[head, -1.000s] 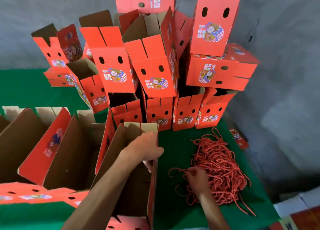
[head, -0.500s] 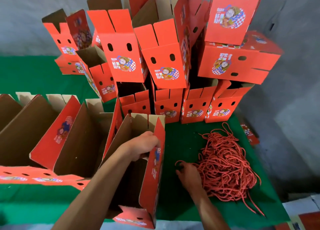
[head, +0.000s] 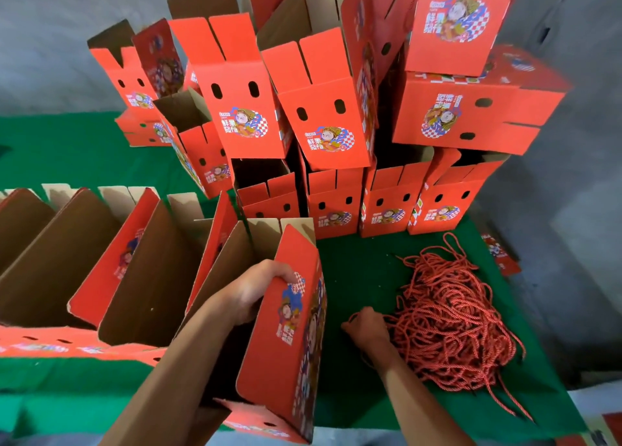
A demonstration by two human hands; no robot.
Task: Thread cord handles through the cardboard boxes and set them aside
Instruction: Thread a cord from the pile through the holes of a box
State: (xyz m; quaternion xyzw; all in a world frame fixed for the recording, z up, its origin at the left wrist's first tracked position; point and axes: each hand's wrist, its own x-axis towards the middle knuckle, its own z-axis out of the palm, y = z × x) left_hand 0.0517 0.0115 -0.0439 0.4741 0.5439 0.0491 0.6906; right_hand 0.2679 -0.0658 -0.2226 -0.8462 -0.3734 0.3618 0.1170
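My left hand (head: 250, 292) grips the top edge of the red side panel of an open cardboard box (head: 286, 351), which stands tilted at the near edge of the green table. My right hand (head: 365, 326) rests at the left edge of a heap of red twisted cords (head: 451, 317), fingers curled into the strands; whether it pinches one cord is hidden. A stack of red printed boxes (head: 323, 109) with paired oval holes rises at the back.
A row of open, unthreaded boxes (head: 134, 270) leans at the left. The green table cover (head: 356, 264) shows between the held box and the cords. Grey floor lies to the right of the table edge.
My left hand has pulled the box nearer and turned it, so its red printed side now faces right. My right hand slid slightly along the cord heap's left edge.
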